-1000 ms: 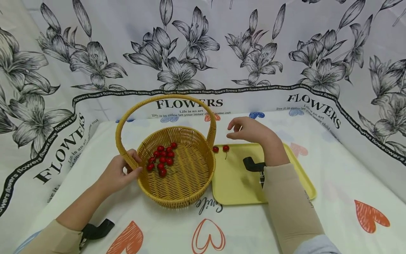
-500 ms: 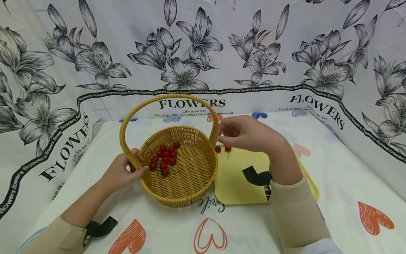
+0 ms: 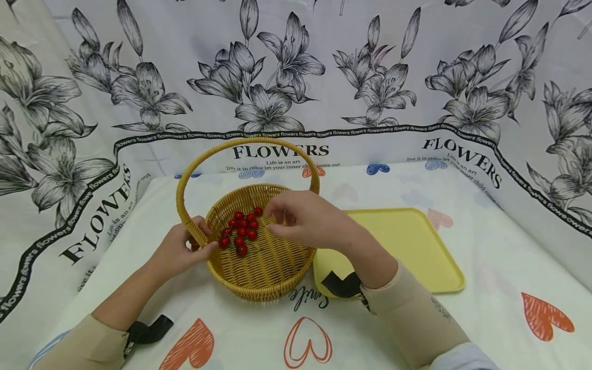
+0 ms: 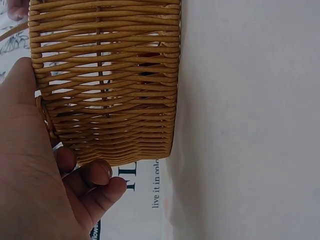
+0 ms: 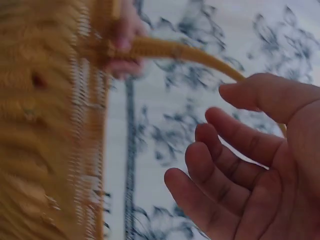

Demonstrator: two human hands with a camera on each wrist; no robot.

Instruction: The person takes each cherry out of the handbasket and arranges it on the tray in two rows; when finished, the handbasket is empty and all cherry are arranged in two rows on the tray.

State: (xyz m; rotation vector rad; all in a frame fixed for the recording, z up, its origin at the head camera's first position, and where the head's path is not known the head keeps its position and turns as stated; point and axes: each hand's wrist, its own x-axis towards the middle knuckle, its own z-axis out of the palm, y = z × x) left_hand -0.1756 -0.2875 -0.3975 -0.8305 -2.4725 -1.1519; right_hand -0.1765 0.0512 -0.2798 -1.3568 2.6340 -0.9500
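Note:
In the head view a round yellow wicker basket (image 3: 263,294) with a tall arched handle stands on the cloth. Several red cherries (image 3: 241,250) lie together in its left half. My left hand (image 3: 180,249) grips the basket at the rim where the handle's left foot joins; the left wrist view has the thumb on one side of the wicker wall (image 4: 110,75) and curled fingers below. Over the basket's right side hovers my right hand (image 3: 307,218), fingers loosely bent. Nothing lies between its fingers (image 5: 200,160) in the right wrist view.
A yellow tray (image 3: 407,246) lies just right of the basket, partly covered by my right forearm. Black wrist mounts (image 3: 342,284) stick out from both sleeves. Behind the table surface hangs a white flower-print cloth (image 3: 370,92).
My right hand has swung from above the tray leftward over the basket, and now hides the two cherries seen earlier at the tray's far left corner. The left hand keeps its grip.

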